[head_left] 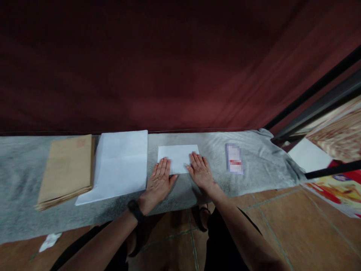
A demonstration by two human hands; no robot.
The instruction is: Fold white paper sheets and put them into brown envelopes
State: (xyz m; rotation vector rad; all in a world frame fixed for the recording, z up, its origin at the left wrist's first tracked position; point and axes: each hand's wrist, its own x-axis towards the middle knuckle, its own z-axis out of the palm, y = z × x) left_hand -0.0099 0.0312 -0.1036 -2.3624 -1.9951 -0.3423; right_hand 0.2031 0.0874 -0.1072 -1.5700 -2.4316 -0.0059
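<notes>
A white sheet of paper [178, 154], looking folded into a small rectangle, lies on the grey cloth in front of me. My left hand [160, 178] rests flat with its fingers on the paper's left end. On the right end, my right hand [200, 170] presses with spread fingers, its thumb pointing inward. Left of my left hand is a stack of larger white sheets [124, 162]. Beyond it lies a stack of brown paper envelopes [66, 162], slightly overlapping the white sheets. Neither hand grips anything.
The grey cloth [180, 199] covers a long narrow surface. A small blurred pinkish packet [234, 158] lies to the right. A dark red curtain [169, 75] hangs behind. Dark metal bars [318, 90] and a colourful box [338, 192] stand at right. White scrap [50, 241] lies on the tiled floor.
</notes>
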